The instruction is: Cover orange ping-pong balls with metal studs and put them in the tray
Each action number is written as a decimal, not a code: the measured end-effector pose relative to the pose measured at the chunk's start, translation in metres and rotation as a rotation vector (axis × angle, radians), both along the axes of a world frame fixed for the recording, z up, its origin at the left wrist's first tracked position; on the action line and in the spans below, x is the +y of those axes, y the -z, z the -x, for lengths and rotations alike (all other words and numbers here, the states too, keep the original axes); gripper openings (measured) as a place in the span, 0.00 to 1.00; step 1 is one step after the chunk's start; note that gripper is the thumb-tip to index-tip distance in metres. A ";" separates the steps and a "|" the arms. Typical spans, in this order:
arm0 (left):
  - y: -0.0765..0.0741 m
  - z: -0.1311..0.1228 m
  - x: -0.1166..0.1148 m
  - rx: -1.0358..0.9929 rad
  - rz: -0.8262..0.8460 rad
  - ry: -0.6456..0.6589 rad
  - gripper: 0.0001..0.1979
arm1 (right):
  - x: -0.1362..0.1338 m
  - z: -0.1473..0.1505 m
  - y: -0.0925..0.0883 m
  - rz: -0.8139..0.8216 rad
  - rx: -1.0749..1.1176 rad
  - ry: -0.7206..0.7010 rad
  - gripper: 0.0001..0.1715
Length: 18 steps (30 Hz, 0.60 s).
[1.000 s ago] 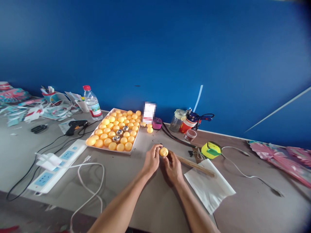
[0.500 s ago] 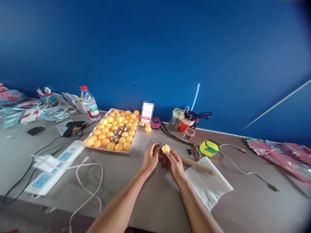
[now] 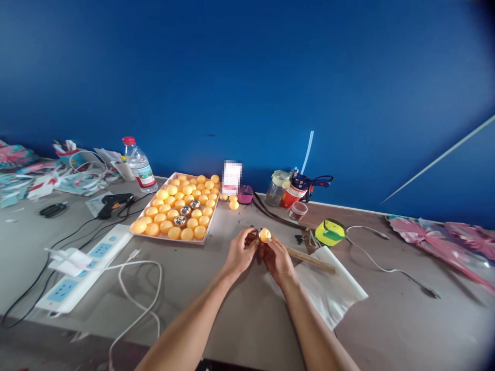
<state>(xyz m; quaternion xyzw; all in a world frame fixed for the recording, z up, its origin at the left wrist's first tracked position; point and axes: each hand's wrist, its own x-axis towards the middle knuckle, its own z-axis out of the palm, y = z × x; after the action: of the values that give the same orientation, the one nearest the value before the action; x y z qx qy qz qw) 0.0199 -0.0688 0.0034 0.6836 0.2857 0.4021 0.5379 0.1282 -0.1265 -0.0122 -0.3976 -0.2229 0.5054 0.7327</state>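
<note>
Between my two hands is an orange ping-pong ball [image 3: 265, 235], with something shiny and silvery against its left side. The fingers of my left hand [image 3: 242, 251] are closed on that left side. My right hand [image 3: 279, 257] pinches the ball from the right and below. Both hands are held over the grey table in front of me. To their left, a shallow white box [image 3: 209, 238] holds many orange balls in rows, with a few silver-covered balls [image 3: 185, 211] among them. Just right of my right hand lie a wooden stick [image 3: 313, 260] and a white sheet [image 3: 336, 296].
A white power strip [image 3: 83, 270] with cables lies left. Behind it are a glue gun [image 3: 112, 203] and a water bottle [image 3: 141, 167]. Farther back stand a glass jar [image 3: 276, 189] and a red cup [image 3: 293, 196]. A yellow-green tape measure [image 3: 330, 233] and pink wrapped bows [image 3: 417, 229] lie right.
The whole view has shifted slightly, so things appear a little farther left. Both hands stay on the ball, with their fingers slightly moved around it.
</note>
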 end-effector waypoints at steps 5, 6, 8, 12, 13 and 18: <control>0.000 -0.001 0.000 0.032 -0.011 -0.019 0.05 | 0.002 -0.003 0.000 -0.004 0.077 0.016 0.09; 0.000 -0.001 -0.001 0.037 -0.016 -0.021 0.04 | 0.002 -0.003 0.000 -0.004 0.097 0.019 0.09; 0.000 -0.002 -0.001 0.035 -0.019 -0.020 0.06 | 0.002 -0.003 0.000 -0.009 0.129 0.017 0.08; 0.000 -0.002 -0.001 0.026 -0.008 -0.012 0.09 | 0.002 -0.004 -0.001 -0.016 0.160 0.007 0.07; 0.000 -0.002 -0.001 0.027 -0.011 -0.005 0.09 | 0.003 -0.004 -0.001 -0.018 0.165 0.006 0.07; -0.001 -0.002 -0.002 0.038 -0.021 0.023 0.05 | 0.003 -0.005 0.000 -0.018 0.203 0.015 0.07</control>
<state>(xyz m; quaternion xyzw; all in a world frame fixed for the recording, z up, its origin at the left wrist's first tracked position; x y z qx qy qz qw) 0.0218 -0.0708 0.0043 0.7000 0.2839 0.3855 0.5299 0.1331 -0.1232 -0.0120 -0.3394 -0.1493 0.5353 0.7589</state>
